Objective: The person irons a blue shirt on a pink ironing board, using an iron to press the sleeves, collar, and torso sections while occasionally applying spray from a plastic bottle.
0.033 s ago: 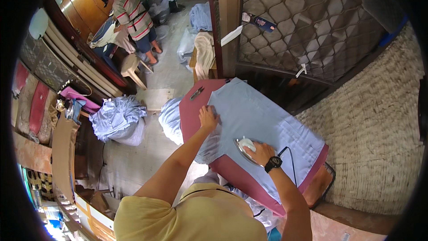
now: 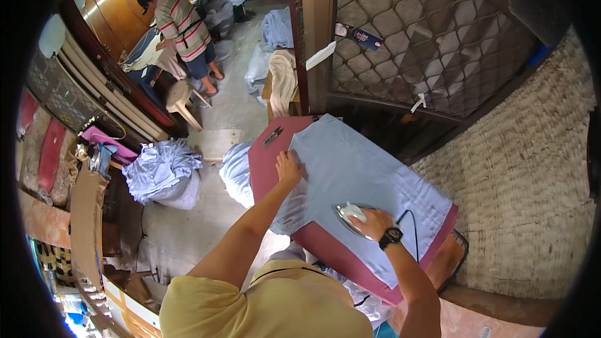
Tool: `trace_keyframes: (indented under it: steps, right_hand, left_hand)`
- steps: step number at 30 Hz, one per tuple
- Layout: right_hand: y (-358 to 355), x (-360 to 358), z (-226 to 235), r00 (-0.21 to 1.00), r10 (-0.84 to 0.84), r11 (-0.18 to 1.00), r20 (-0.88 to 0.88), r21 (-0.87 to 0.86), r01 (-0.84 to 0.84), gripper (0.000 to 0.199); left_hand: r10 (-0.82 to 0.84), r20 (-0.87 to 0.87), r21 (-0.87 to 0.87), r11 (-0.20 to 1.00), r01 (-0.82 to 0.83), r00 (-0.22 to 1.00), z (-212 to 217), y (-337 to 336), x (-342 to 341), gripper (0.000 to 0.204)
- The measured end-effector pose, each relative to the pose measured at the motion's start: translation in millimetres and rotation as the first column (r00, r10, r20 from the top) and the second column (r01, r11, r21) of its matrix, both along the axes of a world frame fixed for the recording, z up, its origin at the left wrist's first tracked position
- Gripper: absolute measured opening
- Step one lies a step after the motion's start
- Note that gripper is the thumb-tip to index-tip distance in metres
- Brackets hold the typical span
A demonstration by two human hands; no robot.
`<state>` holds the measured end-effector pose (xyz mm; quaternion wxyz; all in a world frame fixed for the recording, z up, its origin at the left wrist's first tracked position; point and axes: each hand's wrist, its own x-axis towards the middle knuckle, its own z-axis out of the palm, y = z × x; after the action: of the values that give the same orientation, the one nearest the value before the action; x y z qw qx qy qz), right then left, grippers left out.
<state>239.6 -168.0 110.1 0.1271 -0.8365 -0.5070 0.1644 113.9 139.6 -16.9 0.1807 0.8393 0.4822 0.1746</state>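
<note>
A light blue shirt (image 2: pixel 369 172) lies spread over a maroon-covered ironing table (image 2: pixel 266 172). My left hand (image 2: pixel 288 166) rests flat on the shirt near its left edge, fingers spread, holding the cloth down. My right hand (image 2: pixel 374 222), with a black watch on its wrist, is shut on the handle of a silver and white iron (image 2: pixel 346 214). The iron sits on the shirt's near edge. Its dark cord (image 2: pixel 410 222) loops over the cloth to the right of my wrist.
A small dark clip (image 2: pixel 272 136) lies on the table's far left corner. A heap of blue clothes (image 2: pixel 159 169) sits on the floor to the left. Behind it are a stool (image 2: pixel 181 97) and a person in a striped shirt (image 2: pixel 181 22). A metal grille door (image 2: pixel 426 37) stands beyond the table.
</note>
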Motion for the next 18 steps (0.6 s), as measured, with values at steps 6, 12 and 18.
trace_keyframes:
  steps: [6,12,18]
  right_hand:
    - [-142,59,-23,0.988,-0.121,0.993,0.096,0.012,0.12,0.058]
    - [-122,48,-1,0.982,-0.187,0.978,0.017,0.098,0.185,0.059]
    - [-63,40,-11,0.961,-0.275,0.959,-0.004,0.077,0.274,0.058]
  left_hand:
    - [0.121,0.043,-0.039,0.992,-0.119,0.992,-41,41,4,0.068]
    - [0.122,0.192,-0.285,0.956,-0.063,0.974,-36,74,13,0.061]
    - [0.147,0.25,-0.258,0.963,-0.081,0.957,-31,80,14,0.057]
